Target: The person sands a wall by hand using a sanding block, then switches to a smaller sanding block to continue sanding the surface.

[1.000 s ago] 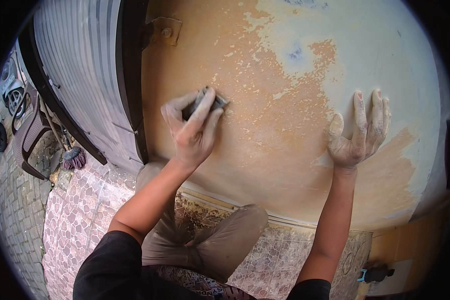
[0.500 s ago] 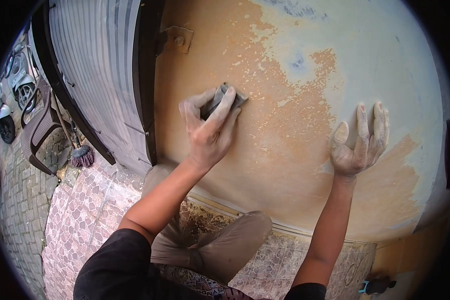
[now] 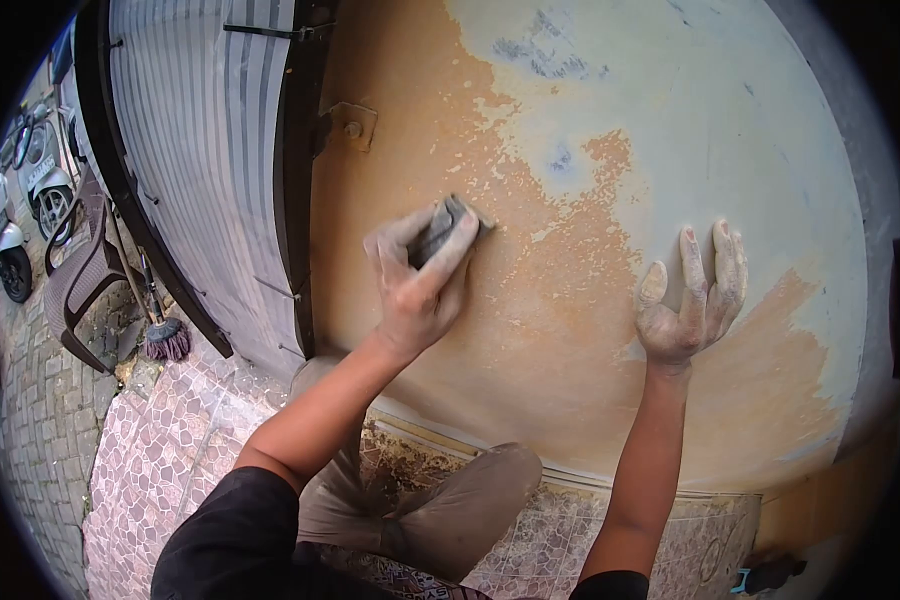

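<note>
My left hand, dusted with pale powder, is closed round a folded piece of dark grey sandpaper. It presses the sandpaper against the wall, on an orange-tan area just left of flaking pale paint. My right hand, also coated in dust, rests on the wall further right with its fingers stretched out and apart. Nothing is held in it. Pale blue-green paint covers the upper right of the wall, with ragged edges against the tan surface.
A striped corrugated panel in a dark frame stands left of the wall, near a metal bracket. Further left are a brown chair, a mop and parked scooters. Below lies patterned tile floor.
The camera view has shifted, so the wall and panel sit lower in the picture. My left hand has moved slightly on the wall with the sandpaper. My right hand stays at about the same spot.
</note>
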Tool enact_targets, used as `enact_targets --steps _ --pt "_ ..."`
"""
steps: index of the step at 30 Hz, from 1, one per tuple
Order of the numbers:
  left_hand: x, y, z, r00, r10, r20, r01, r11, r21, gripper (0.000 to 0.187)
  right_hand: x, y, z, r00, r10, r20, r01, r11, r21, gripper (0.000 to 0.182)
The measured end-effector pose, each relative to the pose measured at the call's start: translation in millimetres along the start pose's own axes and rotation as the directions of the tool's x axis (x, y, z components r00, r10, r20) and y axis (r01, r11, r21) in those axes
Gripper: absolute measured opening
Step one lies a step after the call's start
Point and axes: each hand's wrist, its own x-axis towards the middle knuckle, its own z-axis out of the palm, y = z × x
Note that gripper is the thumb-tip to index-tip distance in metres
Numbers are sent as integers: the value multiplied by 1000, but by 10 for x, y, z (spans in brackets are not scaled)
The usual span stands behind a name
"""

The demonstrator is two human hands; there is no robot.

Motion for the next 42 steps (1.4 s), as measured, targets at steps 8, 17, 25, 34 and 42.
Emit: enact_targets --steps 8,17,25,34,42 --pt "-1096 -242 -3 913 317 258 -330 944 8 55 -57 -50 40 997 58 -53 -58 998 -2 30" --pt "362 223 183 993 -37 -108 38 999 9 55 -72 -29 51 996 57 -62 -56 998 21 28" --pt "-728 111 110 910 327 254 -325 944 -49 49 -95 -24 42 995 53 -84 -51 998 23 27" --pt "130 283 314 976 -46 -213 54 998 31 46 -167 -73 37 997 51 -58 -50 998 23 25" --pt "-13 354 -1 979 50 197 -50 999 -8 49 -223 -95 49 996 64 -67 -61 997 46 26"
